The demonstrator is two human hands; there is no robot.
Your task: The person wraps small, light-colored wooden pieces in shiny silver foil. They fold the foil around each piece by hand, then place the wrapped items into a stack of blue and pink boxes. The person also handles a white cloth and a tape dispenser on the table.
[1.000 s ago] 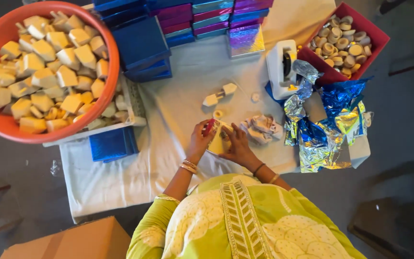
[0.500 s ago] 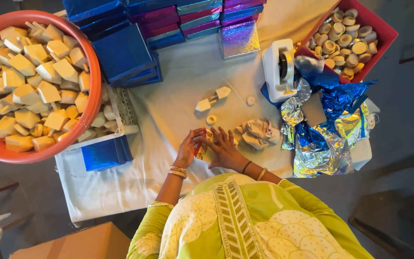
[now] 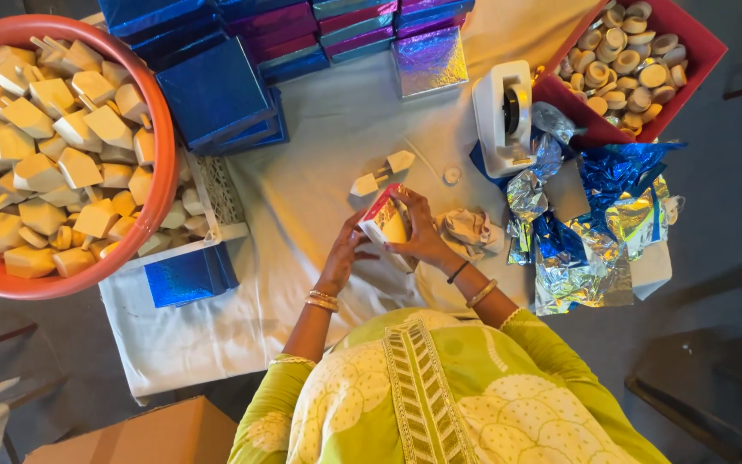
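Note:
Both my hands hold a small box [image 3: 386,222] with a pink shiny edge and a pale yellow inside, tilted above the white cloth [image 3: 319,155]. My left hand [image 3: 343,255] grips its lower left side. My right hand [image 3: 420,228] wraps its right side with fingers over the top. Two wooden spinning tops [image 3: 381,174] lie on the cloth just beyond the box. A crumpled paper wad [image 3: 467,229] sits right of my right hand.
A large orange tub [image 3: 161,185] of wooden tops fills the left. Blue and purple shiny boxes [image 3: 216,94] are stacked at the back. A white tape dispenser [image 3: 503,116], a red tray [image 3: 704,53] of wooden discs and crumpled foil sheets [image 3: 590,228] lie on the right. A cardboard box [image 3: 143,436] is at bottom left.
My hands have raised and tilted the small box, so that its pink edge and yellow inside show. The view has shifted slightly.

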